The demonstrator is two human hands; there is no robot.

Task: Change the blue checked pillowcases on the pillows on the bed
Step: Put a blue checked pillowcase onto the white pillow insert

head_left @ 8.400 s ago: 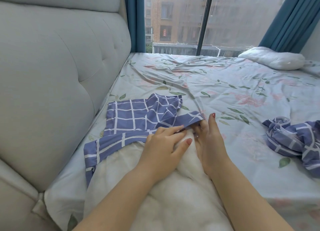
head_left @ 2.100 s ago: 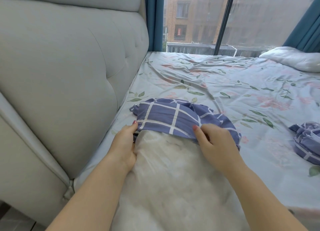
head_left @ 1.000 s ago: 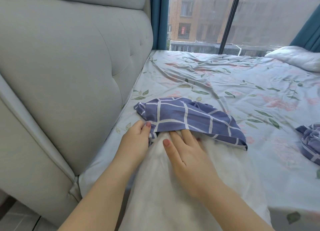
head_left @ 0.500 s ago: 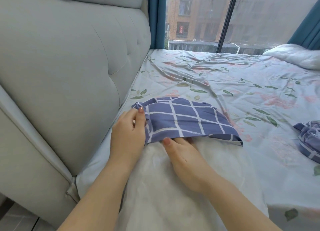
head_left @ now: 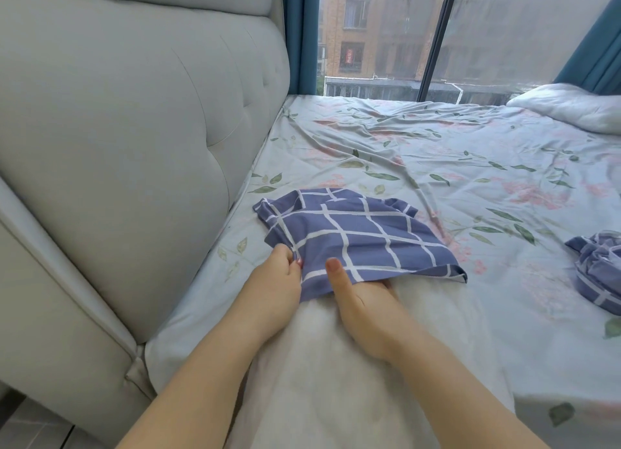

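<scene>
The floral sheet [head_left: 437, 166] spreads before me, with the padded headboard [head_left: 134, 129] on my left. Nearest lies the bare white pillow [head_left: 336, 381]. My left hand [head_left: 272, 290] pinches the hem of the blue checked pillowcase [head_left: 363, 237], which caps the pillow's far end. My right hand [head_left: 366, 307] has its thumb on top and its fingers hidden inside, so I cannot tell its grip. Farther right lies a crumpled second pillowcase [head_left: 598, 274], and beyond it another white pillow [head_left: 571, 107].

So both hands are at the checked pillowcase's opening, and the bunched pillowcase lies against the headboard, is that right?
Not quite. The head view shows the bunched pillowcase out on the bed's right side, far from the headboard. The left hand and right hand are indeed at the checked pillowcase's opening.
</scene>
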